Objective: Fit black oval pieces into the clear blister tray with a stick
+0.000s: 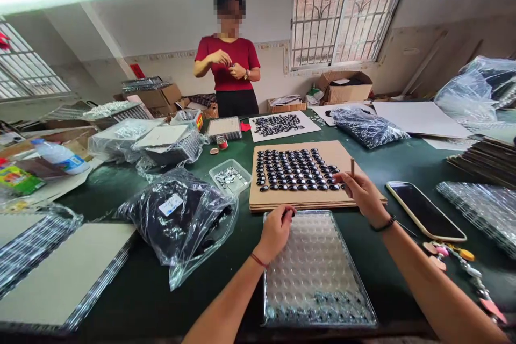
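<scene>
My left hand (278,230) is over the top left corner of a clear plastic tray (310,258), its fingers closed on a small black piece (289,214). Round cavities cover the tray, and small shiny parts fill its lower rows. Just beyond it, rows of glossy black oval pieces (292,169) lie on a stack of brown cardboard (310,201). At the right end of those rows, my right hand (357,188) holds a thin brown stick (352,166) upright, with its fingertips near the oval pieces.
A phone (425,209) with a beaded strap lies right. Left are a plastic bag of black items (181,215) and a small container (229,176) of silvery parts. Across the green table (153,290) stands a person in red (229,64), beyond a white board (258,136).
</scene>
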{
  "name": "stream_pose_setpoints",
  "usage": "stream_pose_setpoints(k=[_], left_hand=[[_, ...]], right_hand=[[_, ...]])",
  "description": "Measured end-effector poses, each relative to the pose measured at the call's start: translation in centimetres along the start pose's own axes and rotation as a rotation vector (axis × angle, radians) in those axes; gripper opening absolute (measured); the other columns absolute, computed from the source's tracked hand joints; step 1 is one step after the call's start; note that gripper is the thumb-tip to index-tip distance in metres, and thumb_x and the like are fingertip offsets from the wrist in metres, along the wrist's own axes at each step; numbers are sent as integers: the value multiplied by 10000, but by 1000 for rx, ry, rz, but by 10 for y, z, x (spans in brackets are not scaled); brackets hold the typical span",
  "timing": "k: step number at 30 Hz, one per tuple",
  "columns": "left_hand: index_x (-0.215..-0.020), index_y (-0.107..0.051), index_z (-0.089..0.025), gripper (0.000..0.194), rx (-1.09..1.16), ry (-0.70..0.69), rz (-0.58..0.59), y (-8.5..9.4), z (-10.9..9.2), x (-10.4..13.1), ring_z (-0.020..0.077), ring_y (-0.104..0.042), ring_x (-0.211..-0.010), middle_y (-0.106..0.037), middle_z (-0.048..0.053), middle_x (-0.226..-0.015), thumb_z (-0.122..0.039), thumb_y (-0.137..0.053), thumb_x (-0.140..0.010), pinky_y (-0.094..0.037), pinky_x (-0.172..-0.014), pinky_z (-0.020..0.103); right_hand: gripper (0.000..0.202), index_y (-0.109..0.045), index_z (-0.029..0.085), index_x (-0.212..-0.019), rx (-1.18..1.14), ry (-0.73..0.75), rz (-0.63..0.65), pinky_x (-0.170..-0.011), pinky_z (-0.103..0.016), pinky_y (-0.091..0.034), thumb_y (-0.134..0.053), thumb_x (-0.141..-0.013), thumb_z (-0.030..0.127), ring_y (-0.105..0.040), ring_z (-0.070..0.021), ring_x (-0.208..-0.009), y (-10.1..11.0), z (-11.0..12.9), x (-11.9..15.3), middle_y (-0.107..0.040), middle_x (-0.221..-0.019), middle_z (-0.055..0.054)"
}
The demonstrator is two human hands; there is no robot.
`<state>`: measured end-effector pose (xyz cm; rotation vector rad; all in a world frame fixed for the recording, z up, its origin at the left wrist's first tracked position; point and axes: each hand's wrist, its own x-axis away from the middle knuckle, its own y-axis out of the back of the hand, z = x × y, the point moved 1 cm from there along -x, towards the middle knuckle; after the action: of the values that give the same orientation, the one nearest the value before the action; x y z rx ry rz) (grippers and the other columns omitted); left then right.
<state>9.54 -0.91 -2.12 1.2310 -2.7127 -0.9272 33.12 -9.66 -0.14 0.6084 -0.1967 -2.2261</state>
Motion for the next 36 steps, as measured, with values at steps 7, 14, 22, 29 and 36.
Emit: stream_pose_setpoints(k=[7, 14, 22, 29, 36], left_hand=[[-867, -600, -147, 322, 213, 104, -52, -6, 11, -9, 104, -460, -566, -546, 4, -655, -396, -399, -831, -348, -544, 210], [-825, -604, -130, 327, 313, 114, -62, -8, 12, -11, 92, -447, -549, -545, 3, -634, -424, -466, -790, -344, -515, 198], [-852, -611, -121, 357, 304, 90, -48, -11, 13, -9, 91, -464, -549, -582, 23, -676, -441, -467, -788, -359, -514, 201], [-779, -604, -120, 336, 302, 85, -58, -4, 6, -7, 85, -429, -527, -548, 0, -621, -439, -498, -775, -339, -519, 203], [-628, -589, -125, 399, 165, -21, 49, 9, -6, -6, 90, -416, -512, -471, -26, -509, -469, -468, -790, -316, -521, 205]], right_hand=[[356, -551, 165, -769, -138, 19, 296, -456, -217, -327, -315, -902, 397, -395, -98, -473, -44, 64, 118, -432, -538, 16], [166, -534, 184, -856, 113, 109, 628, -606, -228, -378, -393, -893, 264, -510, -123, -665, -65, 98, 161, -574, -748, -23], [156, -542, 199, -849, 163, 259, 721, -617, -234, -377, -397, -892, 239, -542, -123, -664, -96, 117, 175, -610, -746, -8], [188, -568, 181, -822, 185, 322, 699, -593, -216, -391, -405, -890, 245, -566, -121, -635, -89, 127, 152, -622, -708, -20], [265, -584, 156, -740, 399, 401, 429, -535, -214, -348, -424, -880, 313, -522, -106, -535, -58, 92, 67, -613, -659, -27]])
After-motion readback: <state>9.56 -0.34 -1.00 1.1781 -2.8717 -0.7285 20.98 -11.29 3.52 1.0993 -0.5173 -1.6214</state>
